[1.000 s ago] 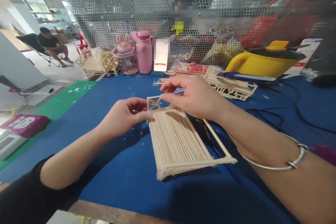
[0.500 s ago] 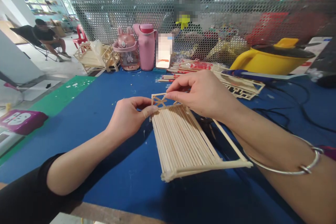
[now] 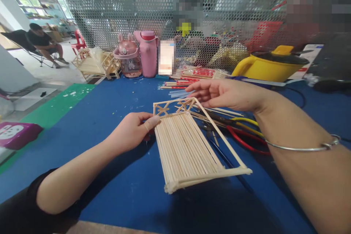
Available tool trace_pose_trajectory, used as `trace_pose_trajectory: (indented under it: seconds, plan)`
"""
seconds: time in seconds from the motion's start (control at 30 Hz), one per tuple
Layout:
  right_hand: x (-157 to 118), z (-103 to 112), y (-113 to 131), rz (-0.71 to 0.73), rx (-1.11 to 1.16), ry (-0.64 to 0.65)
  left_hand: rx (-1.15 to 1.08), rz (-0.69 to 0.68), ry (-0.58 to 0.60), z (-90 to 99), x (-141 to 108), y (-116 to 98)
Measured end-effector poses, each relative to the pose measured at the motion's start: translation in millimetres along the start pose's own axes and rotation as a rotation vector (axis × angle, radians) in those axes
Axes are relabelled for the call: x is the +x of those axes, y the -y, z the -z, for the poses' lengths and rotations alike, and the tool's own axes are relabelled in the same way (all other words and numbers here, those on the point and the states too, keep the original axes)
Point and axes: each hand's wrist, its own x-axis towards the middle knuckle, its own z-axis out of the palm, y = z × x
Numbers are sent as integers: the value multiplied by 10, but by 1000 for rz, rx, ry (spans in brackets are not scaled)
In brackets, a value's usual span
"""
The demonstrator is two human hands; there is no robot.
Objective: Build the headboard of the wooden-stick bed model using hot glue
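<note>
My left hand [image 3: 139, 128] pinches the far left corner of a stick model [image 3: 189, 146] between thumb and fingers. The model has a panel of pale wooden sticks side by side, a raised rail on the right, and small crossed pieces along its far end. It is held tilted over the blue table. My right hand [image 3: 219, 93] hovers just behind the far right corner, its fingers apart and slightly bent, with no object visible in it. Beneath that wrist lie tools with red and yellow handles [image 3: 248, 142] beside loose thin sticks [image 3: 227, 111].
Packaged sticks [image 3: 200, 72], a lit phone [image 3: 166, 58], a pink bottle [image 3: 148, 56], a rabbit-eared jar [image 3: 128, 60] and a yellow pot [image 3: 270, 65] line the back by a perforated metal screen [image 3: 123, 3]. Another stick model [image 3: 91, 67] stands back left. A person [image 3: 45, 44] sits beyond.
My right hand has let go of the model's far end and moved right, uncovering the crossed pieces and tools. My left hand still grips the corner; the view has shifted slightly.
</note>
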Motion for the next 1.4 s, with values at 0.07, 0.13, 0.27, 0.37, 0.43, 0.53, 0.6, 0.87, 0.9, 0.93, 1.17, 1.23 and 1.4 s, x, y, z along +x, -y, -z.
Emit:
trace_pose_trajectory:
  seconds: [0.07, 0.13, 0.27, 0.37, 0.43, 0.53, 0.6, 0.87, 0.9, 0.93, 1.17, 1.23, 1.4]
  plan:
    - [-9, -67, -89, -42, 45, -19, -40, -16, 20, -21, 4, 26]
    - [-1, -193, -166, -39, 55, -62, -86, -33, 27, -35, 3, 54]
    - [62, -429, -232, -9, 75, -169, -151, -19, -21, -10, -56, 76]
    - [67, -427, -169, -25, 169, -303, -185, 1, -156, 80, -143, 93]
    - [0, -365, -91, -30, 173, -416, -243, 32, -260, 164, -206, 132]
    - [-222, -359, 27, -12, -3, -605, -350, 86, -375, 267, -307, 212]
    - [-417, -492, 78, 11, -242, -729, -395, 95, -413, 280, -394, 243]
    - [-675, -1205, 38, -108, -284, -509, -472, 112, -172, -250, -896, 132]
    - [-611, -1180, 26, -82, -214, -526, -457, 70, -162, -337, -930, 118]
    - [-534, -1132, 17, -55, -161, -548, -419, 27, -157, -419, -953, 99]
    - [-48, -774, -68, 46, 86, -553, -120, -269, 47, -812, -986, -209]
    - [-18, -715, -119, 71, 133, -613, -105, -275, 102, -827, -1020, -249]
    - [-284, -683, -13, 174, 146, -956, -120, -288, -373, -465, -1038, -139]
